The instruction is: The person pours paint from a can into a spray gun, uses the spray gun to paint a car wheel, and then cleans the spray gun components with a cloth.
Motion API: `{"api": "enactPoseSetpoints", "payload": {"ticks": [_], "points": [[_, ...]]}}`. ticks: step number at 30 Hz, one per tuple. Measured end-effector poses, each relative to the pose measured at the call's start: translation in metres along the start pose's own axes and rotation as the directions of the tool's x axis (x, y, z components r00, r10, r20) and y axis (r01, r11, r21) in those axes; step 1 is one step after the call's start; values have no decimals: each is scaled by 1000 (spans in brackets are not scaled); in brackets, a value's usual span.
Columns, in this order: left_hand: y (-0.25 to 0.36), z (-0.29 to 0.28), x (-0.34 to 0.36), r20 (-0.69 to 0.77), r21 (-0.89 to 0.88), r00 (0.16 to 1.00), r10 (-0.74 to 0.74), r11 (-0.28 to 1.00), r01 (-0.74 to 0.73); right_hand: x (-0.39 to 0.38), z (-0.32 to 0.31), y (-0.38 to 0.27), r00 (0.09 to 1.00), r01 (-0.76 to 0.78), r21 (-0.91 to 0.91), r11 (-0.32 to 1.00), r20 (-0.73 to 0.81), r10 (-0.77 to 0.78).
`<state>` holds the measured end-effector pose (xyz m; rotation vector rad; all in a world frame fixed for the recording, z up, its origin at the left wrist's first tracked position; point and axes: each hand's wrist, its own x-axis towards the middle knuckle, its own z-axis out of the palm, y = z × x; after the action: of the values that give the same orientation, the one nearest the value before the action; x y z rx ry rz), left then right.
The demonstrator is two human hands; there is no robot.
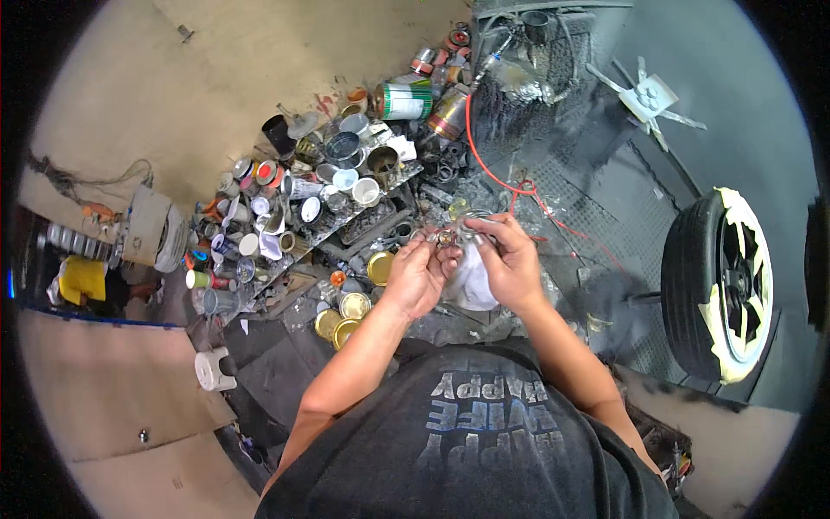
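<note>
Small metal part point(446, 237): it is at the left hand's fingertips, just beside the upper left edge of the white cloth point(476, 284); its exact kind is too small to tell.
Left hand point(418, 278): it is directly left of the white cloth; its fingers are bent and closed on the small metal part.
Right hand point(513, 263): it is at the upper right side of the white cloth, with the thumb and the forefinger bent close together; I cannot tell what they grip.
Gold lids point(380, 268): several round ones lie left of the white cloth, near the left forearm.
Cups and cans point(366, 190): they crowd together up and left from the white cloth, many with paint stains.
Green-and-white can point(405, 101): it lies on its side beyond the white cloth, a little to the left.
Red hose point(470, 138): it curves beyond the white cloth and loops down on its right side.
Wheel with tyre point(735, 285): it stands well to the right of the white cloth, pale yellow masking tape around its rim.
White plastic stool point(213, 369): it is far left of the white cloth and lower.
</note>
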<state>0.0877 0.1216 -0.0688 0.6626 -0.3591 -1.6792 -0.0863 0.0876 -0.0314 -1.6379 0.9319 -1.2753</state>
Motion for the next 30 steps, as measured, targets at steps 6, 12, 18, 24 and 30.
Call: {"api": "enactPoseSetpoints", "payload": {"ticks": [6, 12, 18, 24, 30], "points": [[-26, 12, 11, -164, -103, 979, -118, 989, 102, -7, 3, 24, 994, -86, -65, 994, -66, 82], [-43, 17, 29, -218, -68, 966, -136, 990, 124, -4, -20, 37, 982, -104, -5, 995, -156, 102], [-69, 34, 59, -374, -71, 922, -99, 994, 78, 15, -59, 38, 991, -115, -174, 978, 42, 124], [-125, 56, 116, -329, -93, 944, 11, 995, -44, 43, -98, 77, 994, -21, -235, 972, 101, 46], [-162, 100, 159, -388, 60, 907, 163, 987, -152, 77, -150, 142, 963, -266, 292, 919, 124, 239]]}}
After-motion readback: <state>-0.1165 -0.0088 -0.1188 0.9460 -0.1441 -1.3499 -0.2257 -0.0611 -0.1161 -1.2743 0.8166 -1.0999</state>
